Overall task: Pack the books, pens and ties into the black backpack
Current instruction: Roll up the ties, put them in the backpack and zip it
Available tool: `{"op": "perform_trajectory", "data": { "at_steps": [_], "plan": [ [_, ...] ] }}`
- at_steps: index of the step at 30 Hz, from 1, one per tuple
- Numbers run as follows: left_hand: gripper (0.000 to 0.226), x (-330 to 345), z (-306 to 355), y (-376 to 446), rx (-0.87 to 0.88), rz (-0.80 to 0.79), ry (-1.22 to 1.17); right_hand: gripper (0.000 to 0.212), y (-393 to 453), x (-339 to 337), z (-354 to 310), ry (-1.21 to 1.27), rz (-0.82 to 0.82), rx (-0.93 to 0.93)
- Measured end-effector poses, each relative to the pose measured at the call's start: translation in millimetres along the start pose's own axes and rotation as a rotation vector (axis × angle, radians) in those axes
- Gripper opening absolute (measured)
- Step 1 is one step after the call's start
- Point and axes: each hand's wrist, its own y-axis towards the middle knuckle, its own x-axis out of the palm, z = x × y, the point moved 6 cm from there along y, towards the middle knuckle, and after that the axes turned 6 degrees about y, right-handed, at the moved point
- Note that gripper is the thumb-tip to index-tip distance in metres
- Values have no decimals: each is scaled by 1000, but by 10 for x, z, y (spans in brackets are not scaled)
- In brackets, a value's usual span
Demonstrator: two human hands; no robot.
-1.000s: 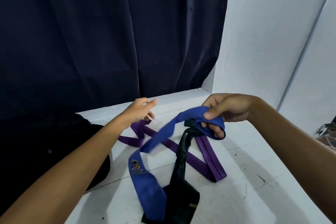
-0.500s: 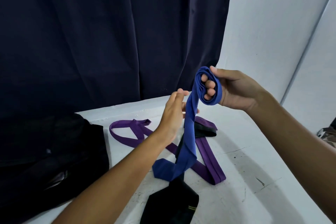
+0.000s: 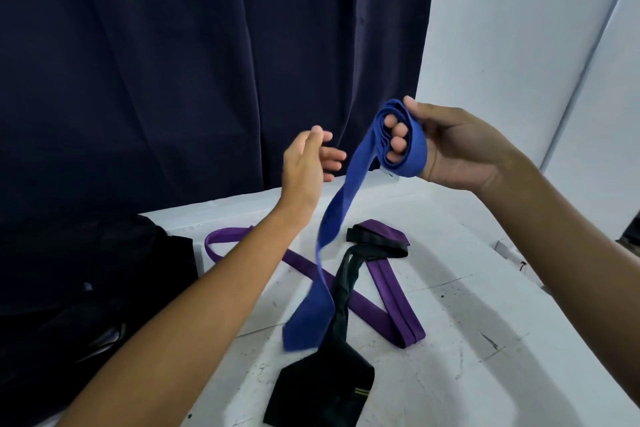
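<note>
1. Blue tie point(image 3: 349, 184): upper end coiled in several turns round the fingers point(image 3: 398, 140) of the right hand point(image 3: 460, 146), thumb pressing on top of the coil; held up in the air, well above the tabletop point(image 3: 485, 305).
2. Long axis of the loose tail: down and to the left from the coil, twisting once, wide pointed tip hanging near the tabletop in front of the black tie point(image 3: 332, 357).
3. Left hand point(image 3: 308, 159): grip spread, fingers relaxed, holding nothing; just beside the tail's upper stretch, on its left, not touching as far as can be told.
4. Key relation: hanging tail directly right of the left hand and below the right-hand coil, so left hand nearer to the free length. Likely next: take the tail with the left hand and feed another turn round the right fingers.
5. Purple tie point(image 3: 391, 308) and black tie lying crossed on the tabletop, not yet rolled.
6. Black backpack point(image 3: 104, 288) at the left edge of the tabletop, well apart from the coil; opening too dark to make out.
7. Judged stage: first tie partly rolled, none of the three visibly packed. Books and pens not in view.
</note>
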Motion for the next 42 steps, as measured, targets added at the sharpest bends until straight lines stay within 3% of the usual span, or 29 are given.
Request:
{"op": "perform_trajectory", "data": {
  "at_steps": [4,9,12,15,17,20,23,25,27,29,32,34,36,38,42],
  "plan": [
    [19,211,116,-291,63,-43,-141,31,32,21,-57,61,25,-49],
    [23,508,-83,-392,-158,-119,-241,31,76,75,-72,111,27,-95],
    [42,593,-177,-392,-294,-126,-306,30,72,98,-96,94,33,-116],
    [72,664,-188,-358,-446,-450,-581,29,33,112,-131,84,27,-121],
    [84,611,-221,-259,-437,-559,-464,29,3,110,-144,68,30,-119],
    [69,461,-276,-92,-312,-347,-153,29,-22,78,-164,46,54,-122],
    [35,304,-164,-148,48,-74,-214,28,-6,67,-175,38,59,-125],
    [39,324,-99,-371,285,-47,-110,29,16,85,-176,49,44,-127],
    [52,444,-138,-538,366,-21,52,31,38,117,-172,66,29,-127],
    [56,523,-159,-587,316,37,66,30,62,151,-154,64,17,-127],
    [45,543,-193,-476,144,49,-169,27,76,153,-137,30,-1,-117],
    [54,510,-241,-408,62,-66,-316,27,54,99,-158,7,-11,-101],
    [81,425,-306,-357,19,-217,-362,27,7,4,-193,-31,-3,-81],
    [94,326,-354,-316,-37,-346,-425,28,-43,-97,-187,-113,9,-26],
    [67,100,-330,-208,-188,-454,-529,23,-124,-274,-72,-327,-29,157]
  ]
}}
